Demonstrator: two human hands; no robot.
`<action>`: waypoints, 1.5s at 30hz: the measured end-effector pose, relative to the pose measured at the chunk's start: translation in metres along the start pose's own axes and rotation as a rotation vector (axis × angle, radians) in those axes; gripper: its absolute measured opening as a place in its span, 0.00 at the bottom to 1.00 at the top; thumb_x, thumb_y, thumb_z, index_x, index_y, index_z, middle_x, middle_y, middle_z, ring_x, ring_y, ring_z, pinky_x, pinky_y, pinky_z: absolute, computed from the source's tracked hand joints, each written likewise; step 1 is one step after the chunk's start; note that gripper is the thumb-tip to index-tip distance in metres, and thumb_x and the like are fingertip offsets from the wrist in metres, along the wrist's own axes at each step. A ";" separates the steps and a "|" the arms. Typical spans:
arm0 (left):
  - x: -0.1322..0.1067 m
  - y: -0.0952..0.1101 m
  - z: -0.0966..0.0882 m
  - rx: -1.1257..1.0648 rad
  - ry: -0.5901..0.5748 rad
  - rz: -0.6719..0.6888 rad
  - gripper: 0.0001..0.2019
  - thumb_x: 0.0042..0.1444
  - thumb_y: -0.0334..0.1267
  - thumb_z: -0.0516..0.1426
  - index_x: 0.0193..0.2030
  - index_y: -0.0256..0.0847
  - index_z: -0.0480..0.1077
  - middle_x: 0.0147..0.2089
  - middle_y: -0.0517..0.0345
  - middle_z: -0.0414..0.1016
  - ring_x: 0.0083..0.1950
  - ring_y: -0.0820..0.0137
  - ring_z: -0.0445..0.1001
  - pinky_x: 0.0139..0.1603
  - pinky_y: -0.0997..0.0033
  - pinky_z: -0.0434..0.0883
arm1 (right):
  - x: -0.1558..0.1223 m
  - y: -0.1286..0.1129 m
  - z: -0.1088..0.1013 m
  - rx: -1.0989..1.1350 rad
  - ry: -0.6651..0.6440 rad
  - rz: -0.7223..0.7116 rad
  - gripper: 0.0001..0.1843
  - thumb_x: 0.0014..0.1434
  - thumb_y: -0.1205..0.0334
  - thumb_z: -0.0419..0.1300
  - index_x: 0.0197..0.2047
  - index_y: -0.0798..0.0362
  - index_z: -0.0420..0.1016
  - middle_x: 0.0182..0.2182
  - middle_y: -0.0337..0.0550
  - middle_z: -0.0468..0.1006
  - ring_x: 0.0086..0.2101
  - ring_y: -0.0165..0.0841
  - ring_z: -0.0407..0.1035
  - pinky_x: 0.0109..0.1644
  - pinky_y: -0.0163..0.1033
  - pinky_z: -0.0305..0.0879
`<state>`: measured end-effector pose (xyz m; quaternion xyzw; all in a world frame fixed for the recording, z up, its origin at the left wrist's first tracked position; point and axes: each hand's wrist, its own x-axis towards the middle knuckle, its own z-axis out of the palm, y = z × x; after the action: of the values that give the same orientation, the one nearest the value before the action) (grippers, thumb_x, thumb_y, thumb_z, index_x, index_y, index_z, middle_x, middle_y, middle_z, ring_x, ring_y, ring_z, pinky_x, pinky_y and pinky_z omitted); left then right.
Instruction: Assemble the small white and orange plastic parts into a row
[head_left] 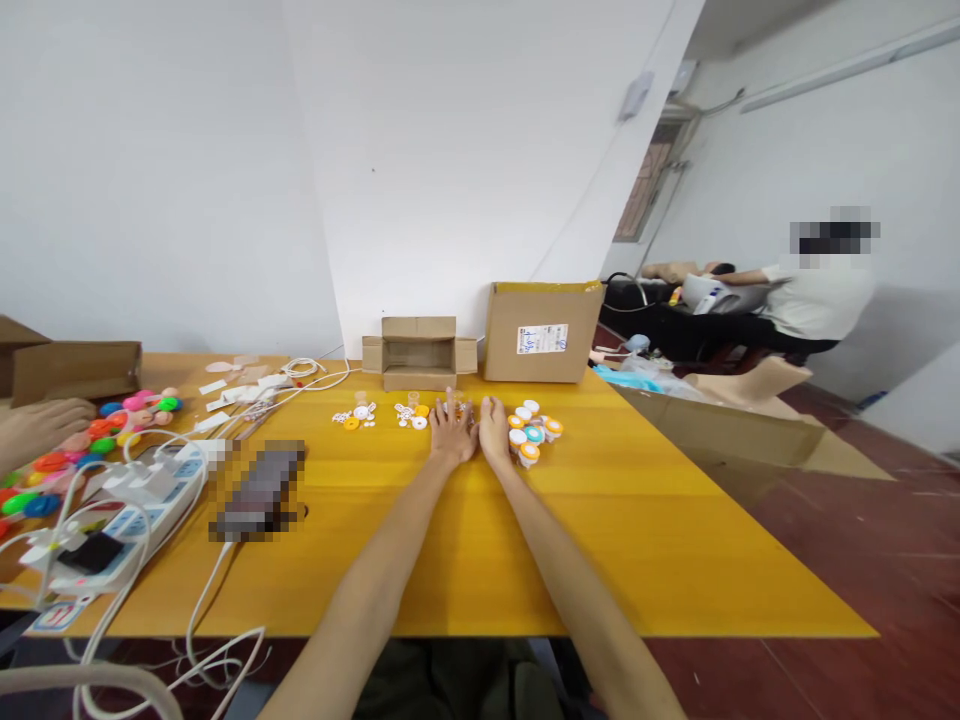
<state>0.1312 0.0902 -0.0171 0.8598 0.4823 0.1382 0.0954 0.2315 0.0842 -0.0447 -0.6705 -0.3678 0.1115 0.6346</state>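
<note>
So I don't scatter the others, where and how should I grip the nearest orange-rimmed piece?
Probably pinch the nearest orange-rimmed piece by its round rim, coming from the near side: it sits at the group's front edge, others behind.

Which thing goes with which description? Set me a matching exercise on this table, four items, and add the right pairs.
1. Small cardboard box
2. Large cardboard box
3. Power strip
4. Round-topped pieces

A. Clustered just right of the right hand
B. Open side facing the camera
C. Crowded with plugs
D. Printed label on its front

Pairs: 1-B, 2-D, 3-C, 4-A
</note>
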 end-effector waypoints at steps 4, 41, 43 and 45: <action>0.002 -0.002 0.003 -0.007 0.020 -0.024 0.29 0.68 0.52 0.46 0.75 0.55 0.55 0.81 0.59 0.41 0.79 0.44 0.43 0.76 0.36 0.48 | 0.000 0.002 0.001 -0.055 0.056 0.009 0.26 0.65 0.50 0.47 0.56 0.58 0.69 0.57 0.64 0.75 0.62 0.48 0.65 0.65 0.51 0.58; -0.085 -0.050 -0.011 -0.309 0.005 0.381 0.31 0.64 0.46 0.56 0.72 0.45 0.56 0.78 0.43 0.49 0.75 0.51 0.58 0.74 0.47 0.60 | -0.056 0.006 -0.031 -0.769 -0.308 -0.530 0.21 0.60 0.72 0.52 0.53 0.57 0.77 0.55 0.59 0.78 0.57 0.46 0.71 0.62 0.49 0.66; -0.087 -0.052 -0.016 -0.312 0.004 0.416 0.30 0.63 0.46 0.57 0.70 0.44 0.58 0.76 0.42 0.55 0.74 0.53 0.60 0.73 0.49 0.61 | -0.061 0.000 -0.036 -0.774 -0.286 -0.615 0.19 0.61 0.71 0.51 0.52 0.55 0.78 0.55 0.58 0.78 0.57 0.45 0.70 0.61 0.49 0.66; -0.088 -0.055 -0.021 -0.299 0.015 0.460 0.28 0.64 0.48 0.57 0.68 0.45 0.60 0.73 0.44 0.61 0.72 0.55 0.63 0.73 0.52 0.63 | -0.066 -0.008 -0.041 -0.750 -0.233 -0.733 0.19 0.63 0.70 0.50 0.52 0.53 0.77 0.57 0.56 0.77 0.60 0.45 0.66 0.64 0.50 0.64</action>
<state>0.0367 0.0436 -0.0265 0.9220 0.2493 0.2323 0.1837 0.2071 0.0101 -0.0509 -0.6618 -0.6605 -0.1828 0.3037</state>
